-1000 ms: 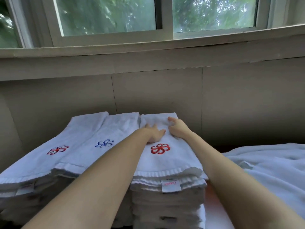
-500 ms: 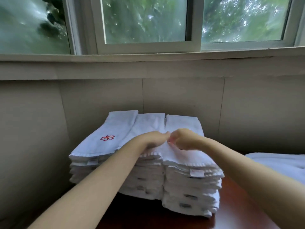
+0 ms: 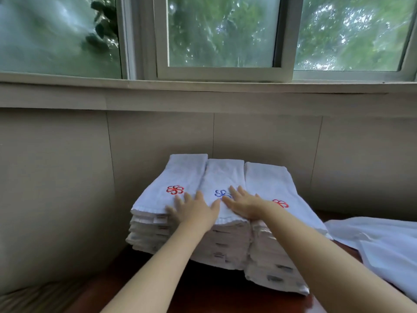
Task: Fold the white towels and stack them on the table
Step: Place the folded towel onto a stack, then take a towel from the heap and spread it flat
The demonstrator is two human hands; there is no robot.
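Three stacks, two flat hands

Three stacks of folded white towels [image 3: 225, 245] stand side by side on the desk [image 3: 203, 290], against the wall. The left hand [image 3: 194, 211] and right hand [image 3: 246, 206] lie flat with fingers spread on the stack tops, meeting over the middle stack [image 3: 223, 177]; neither grasps anything. The step in hand is smoothing. The next move is probably a reach rightward to the unfolded towels [image 3: 383, 240], which calls for pinching a corner.

Three towel stacks [image 3: 225, 177]; two hands [image 3: 195, 212]; one loose towel [image 3: 383, 242].
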